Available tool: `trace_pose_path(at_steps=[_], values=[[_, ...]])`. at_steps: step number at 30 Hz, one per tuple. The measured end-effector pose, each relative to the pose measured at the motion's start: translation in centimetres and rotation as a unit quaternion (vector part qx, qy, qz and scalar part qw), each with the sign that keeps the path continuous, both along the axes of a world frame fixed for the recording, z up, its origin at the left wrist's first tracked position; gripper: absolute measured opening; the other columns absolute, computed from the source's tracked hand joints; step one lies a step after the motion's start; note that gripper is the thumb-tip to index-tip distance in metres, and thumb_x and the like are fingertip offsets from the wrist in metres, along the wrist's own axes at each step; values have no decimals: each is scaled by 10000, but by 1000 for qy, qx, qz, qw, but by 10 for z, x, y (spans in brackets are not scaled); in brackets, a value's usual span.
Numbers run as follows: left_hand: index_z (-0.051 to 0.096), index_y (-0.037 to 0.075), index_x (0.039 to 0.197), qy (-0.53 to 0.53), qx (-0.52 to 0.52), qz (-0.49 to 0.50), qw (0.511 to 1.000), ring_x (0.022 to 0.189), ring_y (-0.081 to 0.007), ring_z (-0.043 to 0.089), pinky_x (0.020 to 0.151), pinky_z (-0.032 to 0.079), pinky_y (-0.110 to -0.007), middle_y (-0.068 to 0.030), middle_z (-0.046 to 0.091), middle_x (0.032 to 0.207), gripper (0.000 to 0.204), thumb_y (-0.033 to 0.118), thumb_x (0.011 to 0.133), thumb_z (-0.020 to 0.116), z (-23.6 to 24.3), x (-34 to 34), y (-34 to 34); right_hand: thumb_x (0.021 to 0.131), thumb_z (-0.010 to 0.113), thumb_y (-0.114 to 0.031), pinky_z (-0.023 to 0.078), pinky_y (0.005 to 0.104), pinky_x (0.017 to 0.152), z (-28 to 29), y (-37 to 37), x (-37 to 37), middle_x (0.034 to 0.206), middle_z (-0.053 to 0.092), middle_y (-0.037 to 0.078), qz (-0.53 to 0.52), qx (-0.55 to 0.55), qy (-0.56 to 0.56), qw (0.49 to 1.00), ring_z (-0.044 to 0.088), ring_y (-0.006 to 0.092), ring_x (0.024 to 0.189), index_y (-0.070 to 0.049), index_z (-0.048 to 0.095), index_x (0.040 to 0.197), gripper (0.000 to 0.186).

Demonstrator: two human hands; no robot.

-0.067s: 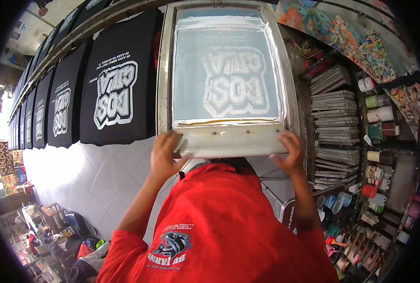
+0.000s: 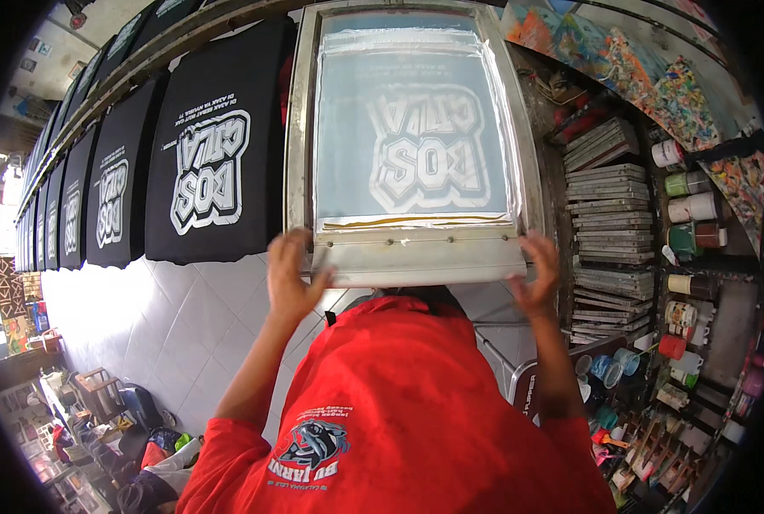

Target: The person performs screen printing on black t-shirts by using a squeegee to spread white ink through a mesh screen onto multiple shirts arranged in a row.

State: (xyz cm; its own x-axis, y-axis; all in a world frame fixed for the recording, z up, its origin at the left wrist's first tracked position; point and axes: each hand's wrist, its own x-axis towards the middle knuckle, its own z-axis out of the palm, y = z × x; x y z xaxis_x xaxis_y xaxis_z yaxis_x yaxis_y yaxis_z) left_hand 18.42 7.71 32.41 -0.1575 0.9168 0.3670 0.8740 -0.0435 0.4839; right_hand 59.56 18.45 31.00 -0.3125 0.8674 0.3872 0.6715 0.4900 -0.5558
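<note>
A silkscreen printing frame (image 2: 416, 260) lies before me, its pale mesh (image 2: 356, 94) carrying a lettered design and edged with white tape. Beside the frame's near left corner is my left hand (image 2: 291, 276), its thumb spread apart from the fingers. My right hand (image 2: 537, 272) is at the near right corner, thumb and fingers likewise apart. Both hands are open around the corners, holding nothing. Whether the fingertips still touch the frame's edges, I cannot tell. What lies under the frame is hidden.
Black printed T-shirts (image 2: 215, 128) on boards line the left in a long row. To the right are stacked frames or boards (image 2: 609, 206) and a shelf with paint tubs (image 2: 689, 207). A metal stool or chair (image 2: 526, 390) stands near my right elbow. Tiled floor (image 2: 176, 317) shows below left.
Both hands have shifted outward, the left to the left and the right to the right, loosening from the frame's near corners. The frame has not moved.
</note>
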Motion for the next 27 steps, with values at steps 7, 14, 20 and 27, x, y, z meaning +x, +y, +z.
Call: trace_pose_path(at_steps=[7, 14, 20, 27], values=[[580, -30, 1025, -395, -232, 197, 867, 801, -210, 620, 732, 496, -355, -146, 651, 889, 392, 316, 877, 689, -46, -38, 20, 988, 492, -436, 395, 398, 1013, -40, 43, 23, 1203, 612, 224, -240, -305, 86, 918, 554, 350, 1163, 52, 582, 1211, 544], [590, -42, 999, -347, -187, 197, 898, 759, -182, 625, 701, 497, -328, -135, 664, 861, 373, 299, 880, 684, -42, -39, 32, 1005, 453, -432, 423, 373, 940, -22, 52, 18, 1140, 643, 230, -236, -281, 116, 923, 595, 322, 1081, 84, 595, 1174, 561], [621, -50, 1009, -391, -210, 215, 870, 756, -167, 619, 703, 494, -321, -133, 673, 859, 428, 356, 885, 674, -28, -42, 39, 1010, 430, -445, 434, 385, 911, -33, 65, 23, 1096, 651, 236, -264, -268, 118, 919, 605, 341, 1036, 81, 605, 1142, 570], [642, -77, 1015, -292, -229, 202, 906, 809, -211, 658, 760, 503, -354, -190, 698, 880, 486, 390, 883, 665, -8, -39, 39, 1022, 396, -432, 439, 452, 740, -17, 69, 22, 855, 639, 254, -217, -241, 95, 941, 597, 360, 795, 91, 623, 946, 575]])
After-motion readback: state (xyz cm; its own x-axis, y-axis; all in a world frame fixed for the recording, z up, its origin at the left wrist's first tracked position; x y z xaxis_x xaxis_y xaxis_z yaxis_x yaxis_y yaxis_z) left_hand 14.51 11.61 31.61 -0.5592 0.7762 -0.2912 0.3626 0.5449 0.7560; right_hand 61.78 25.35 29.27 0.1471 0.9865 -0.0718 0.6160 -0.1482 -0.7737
